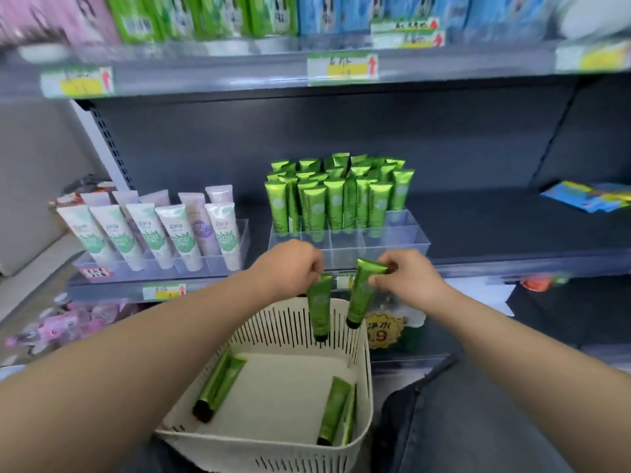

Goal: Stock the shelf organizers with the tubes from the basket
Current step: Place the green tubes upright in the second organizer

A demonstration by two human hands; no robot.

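My left hand [290,264] pinches the crimped end of a green tube [319,307] that hangs cap-down over the cream slotted basket [364,387]. My right hand [408,276] grips a second green tube [362,295] by its top, tilted, cap down. Both hang just in front of the clear shelf organizer [406,245], which holds several upright green tubes [336,199] in its back rows; its front compartments look bare. More green tubes lie in the basket: one at the left [220,387] and others at the right [336,411].
A second clear organizer [240,249] at the left holds white and lilac tubes [177,233]. Price tags line the shelf edge [164,291]. Blue packets [587,196] lie on the dark shelf at right. Boxed goods fill the shelf above. My jeans-clad knee [454,421] is beside the basket.
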